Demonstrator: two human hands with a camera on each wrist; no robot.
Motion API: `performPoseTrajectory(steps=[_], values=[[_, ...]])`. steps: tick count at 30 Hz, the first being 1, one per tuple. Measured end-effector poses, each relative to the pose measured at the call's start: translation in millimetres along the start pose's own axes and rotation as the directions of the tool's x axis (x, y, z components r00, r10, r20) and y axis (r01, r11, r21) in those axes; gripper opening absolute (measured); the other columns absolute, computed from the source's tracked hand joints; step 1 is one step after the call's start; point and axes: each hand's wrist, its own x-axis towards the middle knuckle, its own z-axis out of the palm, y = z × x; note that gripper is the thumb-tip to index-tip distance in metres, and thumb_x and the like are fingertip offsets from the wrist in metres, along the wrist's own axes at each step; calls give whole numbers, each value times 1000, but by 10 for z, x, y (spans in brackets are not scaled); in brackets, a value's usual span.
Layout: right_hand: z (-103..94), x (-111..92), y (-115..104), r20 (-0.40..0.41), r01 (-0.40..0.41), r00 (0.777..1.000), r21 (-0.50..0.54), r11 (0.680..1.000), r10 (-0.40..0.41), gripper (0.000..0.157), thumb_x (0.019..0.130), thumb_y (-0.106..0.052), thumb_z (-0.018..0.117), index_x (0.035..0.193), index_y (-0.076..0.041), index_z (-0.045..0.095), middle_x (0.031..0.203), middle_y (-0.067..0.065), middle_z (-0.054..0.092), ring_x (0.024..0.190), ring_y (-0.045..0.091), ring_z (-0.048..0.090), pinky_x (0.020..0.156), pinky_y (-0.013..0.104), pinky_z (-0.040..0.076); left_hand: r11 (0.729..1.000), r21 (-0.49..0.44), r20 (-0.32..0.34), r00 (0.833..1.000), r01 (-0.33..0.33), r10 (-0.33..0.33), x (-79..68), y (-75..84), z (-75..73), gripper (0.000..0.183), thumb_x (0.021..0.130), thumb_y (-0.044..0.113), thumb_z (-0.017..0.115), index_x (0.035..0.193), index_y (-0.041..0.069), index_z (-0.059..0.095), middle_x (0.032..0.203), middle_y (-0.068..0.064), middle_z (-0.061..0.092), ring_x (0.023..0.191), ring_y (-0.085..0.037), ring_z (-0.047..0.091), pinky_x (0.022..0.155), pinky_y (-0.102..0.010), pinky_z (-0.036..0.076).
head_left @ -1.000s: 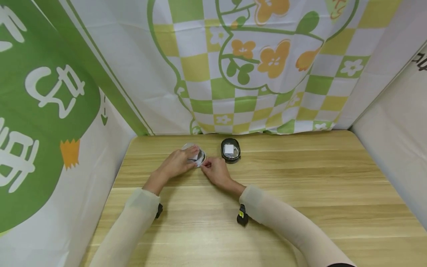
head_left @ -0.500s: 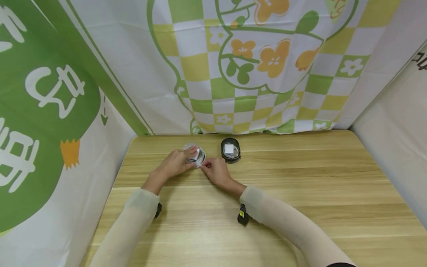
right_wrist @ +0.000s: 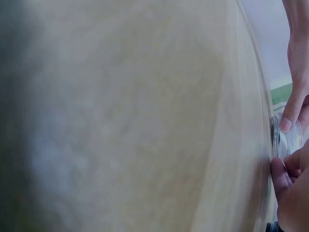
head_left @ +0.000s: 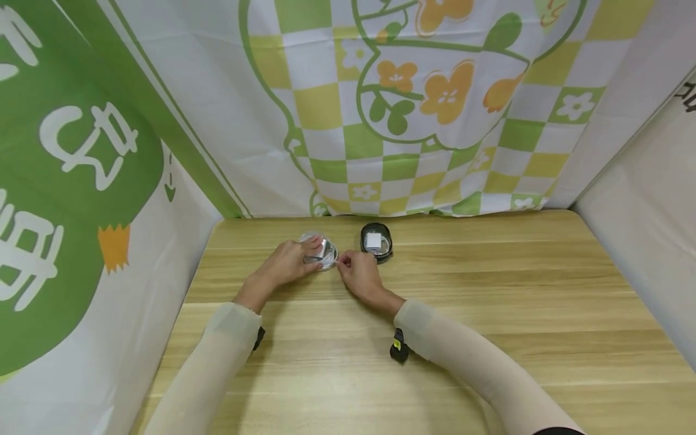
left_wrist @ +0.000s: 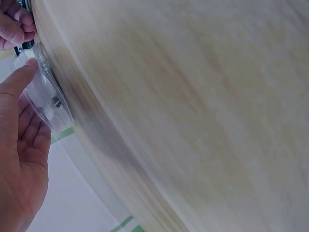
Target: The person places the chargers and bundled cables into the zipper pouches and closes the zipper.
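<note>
A small clear rounded case [head_left: 330, 260], with a white block and pale cable showing inside, is at the far left of the table. My left hand [head_left: 288, 263] grips it, thumb along the near side and fingers over the top. Thumb and fingertips of my right hand [head_left: 363, 277] pinch at the case's right rim; what they pinch is too small to make out. The left wrist view shows the clear case [left_wrist: 48, 99] between thumb and fingers. In the right wrist view, both hands meet around the case [right_wrist: 284, 142].
Just beyond the right hand sits a dark oval case [head_left: 382, 226] with a white charger block [head_left: 373, 241] and coiled cable in it. The wooden table [head_left: 489, 290] ends at a patterned cloth [head_left: 370, 151] behind. Cloth walls stand left and right.
My right hand has shifted slightly right and away from me along the clear case's rim, now overlapping the dark case's near edge. The left hand has kept its grip, nearly still.
</note>
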Motion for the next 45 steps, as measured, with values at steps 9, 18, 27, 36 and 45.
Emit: performPoseTrajectory(steps=[9, 18, 27, 36, 45], values=[[14, 12, 16, -12, -28, 1000, -1, 1000, 28, 10, 94, -11, 78, 87, -4, 79, 77, 5, 77, 67, 14, 67, 63, 28, 56, 1000, -10, 1, 1000, 5, -5, 11, 8, -7, 50, 95, 23, 82, 135, -3, 66, 149, -20, 57, 111, -42, 72, 104, -52, 56], [12, 1, -15, 54, -41, 998, 73, 996, 37, 7, 93, -8, 79, 87, -5, 81, 80, 5, 78, 68, 11, 67, 63, 25, 55, 998, -51, -3, 1000, -25, 25, 45, 59, -39, 53, 94, 16, 82, 138, -7, 64, 153, -23, 54, 136, -42, 58, 115, -53, 47], [16, -8, -58, 108, 0, 994, 90, 996, -10, 6, 93, -6, 79, 88, -6, 82, 83, 4, 79, 71, 10, 67, 65, 23, 53, 1000, -13, 11, 1000, -26, 26, 86, 156, -63, 62, 92, 17, 86, 144, -6, 61, 155, -24, 53, 134, -44, 59, 111, -52, 51], [12, -8, -38, 96, 19, 995, 73, 997, -27, 6, 92, -6, 80, 86, -7, 82, 80, 2, 79, 69, 8, 64, 64, 22, 51, 1000, -15, 59, 998, -10, 11, 81, 119, -52, 62, 96, 23, 82, 145, -4, 57, 155, -21, 50, 138, -40, 55, 112, -51, 50], [-25, -7, -26, 32, 40, 999, 1, 999, -40, 7, 91, -7, 79, 85, -7, 82, 80, 3, 79, 70, 13, 69, 65, 30, 56, 1000, -14, 86, 996, 16, -15, 76, 130, -67, 61, 97, 27, 80, 145, -3, 57, 156, -20, 49, 140, -41, 52, 115, -51, 47]])
